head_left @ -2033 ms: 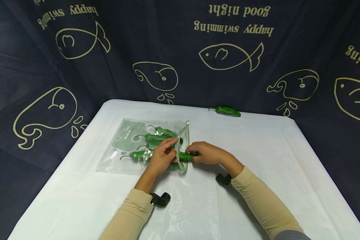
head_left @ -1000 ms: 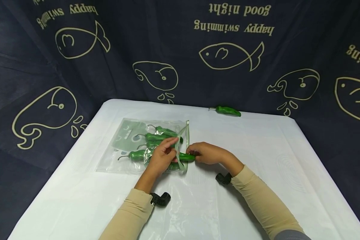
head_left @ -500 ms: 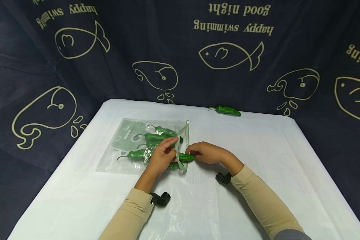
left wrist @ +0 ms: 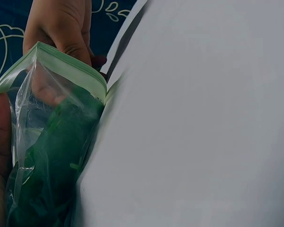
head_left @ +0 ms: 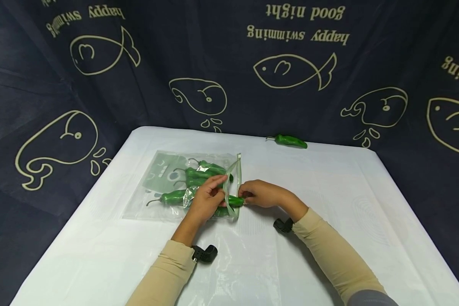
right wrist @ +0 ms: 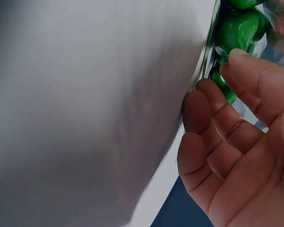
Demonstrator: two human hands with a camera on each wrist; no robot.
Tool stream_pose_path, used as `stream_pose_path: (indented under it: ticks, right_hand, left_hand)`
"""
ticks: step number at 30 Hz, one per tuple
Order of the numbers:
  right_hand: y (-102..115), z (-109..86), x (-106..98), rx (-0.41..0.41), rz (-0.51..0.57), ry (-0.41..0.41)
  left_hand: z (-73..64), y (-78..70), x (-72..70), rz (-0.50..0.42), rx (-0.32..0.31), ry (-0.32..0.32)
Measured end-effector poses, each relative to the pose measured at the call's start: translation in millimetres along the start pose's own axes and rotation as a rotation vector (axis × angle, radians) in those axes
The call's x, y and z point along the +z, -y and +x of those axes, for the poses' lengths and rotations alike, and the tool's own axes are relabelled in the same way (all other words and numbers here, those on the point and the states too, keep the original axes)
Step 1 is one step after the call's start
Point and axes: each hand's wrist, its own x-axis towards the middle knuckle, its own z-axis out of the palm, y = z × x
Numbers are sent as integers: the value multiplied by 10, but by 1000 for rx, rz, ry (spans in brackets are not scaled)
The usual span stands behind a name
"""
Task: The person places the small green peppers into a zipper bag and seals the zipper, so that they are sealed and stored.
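Fingers (right wrist: 196, 111) curled, right hand (head_left: 261, 194) seemingly pinches pepper (head_left: 235, 201); left hand (head_left: 205, 200) grips bag (head_left: 143, 208).

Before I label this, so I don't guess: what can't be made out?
- Head: middle of the green pepper poking from the bag, behind the left hand.
- Head: the bag's pepper count; same hand covers some.
- Left wrist: rest of that hand, cut off by left edge.
- Right wrist: topmost pepper, cut off by top edge.

Glare flecks the bag (head_left: 162, 180) in the bright head view; wrist views are dimmer.
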Motion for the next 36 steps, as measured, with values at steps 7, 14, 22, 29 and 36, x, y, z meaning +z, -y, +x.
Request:
stream_pose_path:
  ticks: [7,14,22,29,36]
  right_hand:
    - [-5,38,-2,5,-20,3]
    - [5,69,-2,9,-26,-8]
    - [7,107,10,-1,-34,-37]
    - [23,143,20,7,-16,-44]
    - [31,182,44,39,-3,-68]
  left_hand:
    - [4,-1,-1,2,-2,2]
    - [6,-6,1,1,-6,1]
    - [6,-9,-3,-5,-6,6]
    - [10,0,-5,-9,2,5]
    - [8,3,-6,-11,-11,10]
